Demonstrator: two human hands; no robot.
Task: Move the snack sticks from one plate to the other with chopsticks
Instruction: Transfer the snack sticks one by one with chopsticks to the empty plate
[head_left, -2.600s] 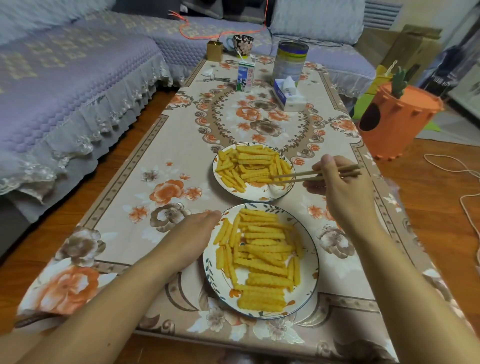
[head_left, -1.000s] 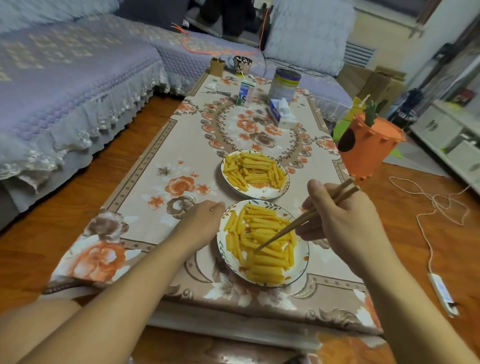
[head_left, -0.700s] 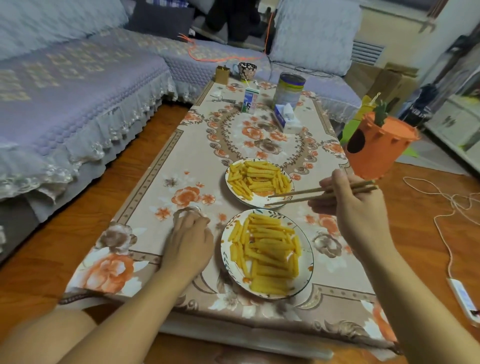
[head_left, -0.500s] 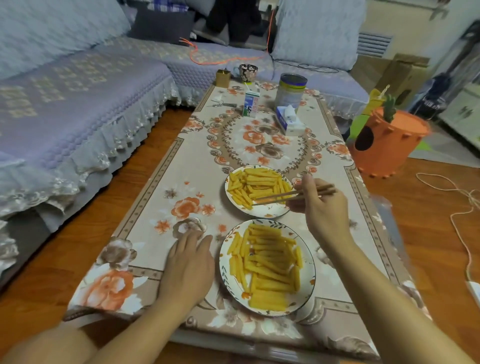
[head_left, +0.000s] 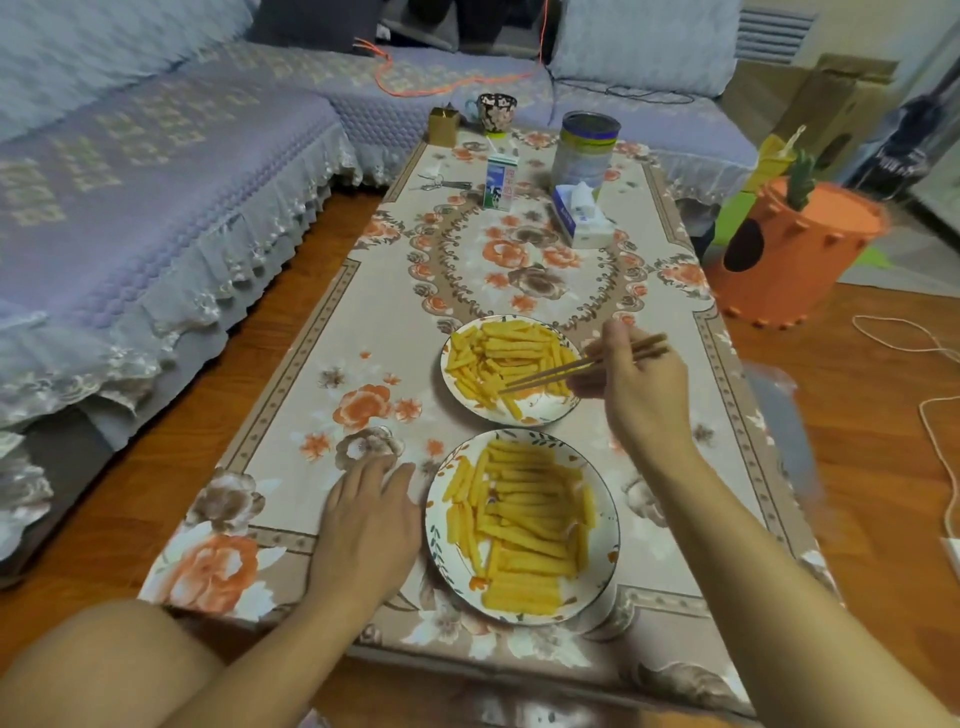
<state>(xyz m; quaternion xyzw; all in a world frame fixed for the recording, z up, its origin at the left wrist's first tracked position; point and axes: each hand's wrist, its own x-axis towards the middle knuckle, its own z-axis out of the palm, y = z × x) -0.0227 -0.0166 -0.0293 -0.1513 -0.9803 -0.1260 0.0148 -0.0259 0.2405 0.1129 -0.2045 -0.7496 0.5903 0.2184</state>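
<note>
reaching over the far plate (head_left: 540, 415), the right hand (head_left: 641, 387) grips the chopsticks (head_left: 561, 370), fingers curled round their upper ends, tips lowered among the snack sticks (head_left: 498, 358) piled there. whether the tips are pinching a stick or have just let one go, i cannot tell; they lie close together at the pile's near-right side. so the step in hand looks like work at the far plate, either a pick or a drop. the next move calls for a steady, light pinch on one stick, since the sticks look crisp and crowded. the near plate (head_left: 608, 566), just this side of the far plate, also holds a heap of sticks. the left hand (head_left: 366, 519) rests flat on the table (head_left: 322, 395), fingers loosely spread, just left of the near plate, holding nothing.
</note>
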